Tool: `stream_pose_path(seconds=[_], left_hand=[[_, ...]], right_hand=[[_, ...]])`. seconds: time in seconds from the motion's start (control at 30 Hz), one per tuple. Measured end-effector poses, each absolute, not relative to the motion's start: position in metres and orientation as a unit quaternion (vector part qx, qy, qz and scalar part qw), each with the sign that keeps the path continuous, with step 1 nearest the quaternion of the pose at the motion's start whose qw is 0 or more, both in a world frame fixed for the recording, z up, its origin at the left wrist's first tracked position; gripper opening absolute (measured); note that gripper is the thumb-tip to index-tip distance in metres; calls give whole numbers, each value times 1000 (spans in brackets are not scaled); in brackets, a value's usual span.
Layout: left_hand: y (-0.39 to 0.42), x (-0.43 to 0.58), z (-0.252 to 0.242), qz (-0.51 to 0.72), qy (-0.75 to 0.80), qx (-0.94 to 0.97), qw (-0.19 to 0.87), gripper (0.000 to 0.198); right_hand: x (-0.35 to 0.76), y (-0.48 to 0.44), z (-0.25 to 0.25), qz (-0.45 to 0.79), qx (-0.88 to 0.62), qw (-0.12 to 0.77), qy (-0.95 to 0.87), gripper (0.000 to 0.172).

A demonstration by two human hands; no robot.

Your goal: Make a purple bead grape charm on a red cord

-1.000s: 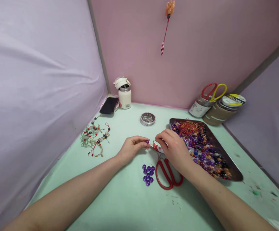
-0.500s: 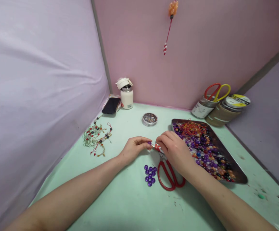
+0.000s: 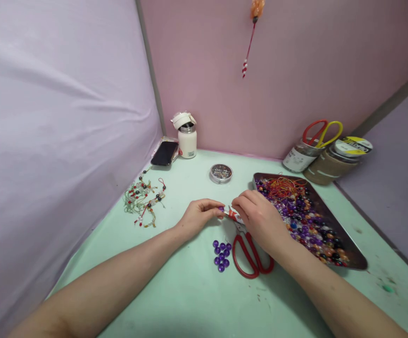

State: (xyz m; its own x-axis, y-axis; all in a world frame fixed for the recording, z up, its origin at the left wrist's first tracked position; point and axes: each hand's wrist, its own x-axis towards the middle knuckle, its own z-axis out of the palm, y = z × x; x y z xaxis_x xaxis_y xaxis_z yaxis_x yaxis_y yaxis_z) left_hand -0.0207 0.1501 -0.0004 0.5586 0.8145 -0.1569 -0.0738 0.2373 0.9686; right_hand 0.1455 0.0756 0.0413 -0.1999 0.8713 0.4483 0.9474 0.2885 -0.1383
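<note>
My left hand (image 3: 199,217) pinches a single purple bead (image 3: 221,209) between thumb and fingertips, just above the green table. Facing it, my right hand (image 3: 256,218) has its fingers pinched together close to that bead; whatever thin thing it holds is too small to make out. Red-handled scissors (image 3: 249,251) lie on the table under my right hand, their tips pointing towards the bead. A small heap of loose purple beads (image 3: 221,250) sits just in front of both hands.
A metal tray (image 3: 351,256) of mixed beads and red-orange cord lies at right. Behind it stand two jars (image 3: 297,158) with scissors and a spool. A round tin (image 3: 221,173), white flask (image 3: 187,137), phone (image 3: 165,153) and finished beaded strands (image 3: 143,197) lie at left.
Both hands stay pinched together at the bead with hardly any motion. The view has shifted slightly, so everything sits a little further right in the picture.
</note>
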Motion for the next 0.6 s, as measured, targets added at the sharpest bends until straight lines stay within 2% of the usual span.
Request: stream_pose_path(seconds=[0.33,0.47,0.6], left_hand=[[151,-20,-3,311,334,545,704,26],[151,-21,-1,295,328,567,695,23],[152,-22,2,267,317,578,703,20]], right_hand=[[145,76,44,-70,-587,205,-780,16],[145,77,46,-11,-595,203,-778,16],[148,79,45,76,-600,221,-765,7]])
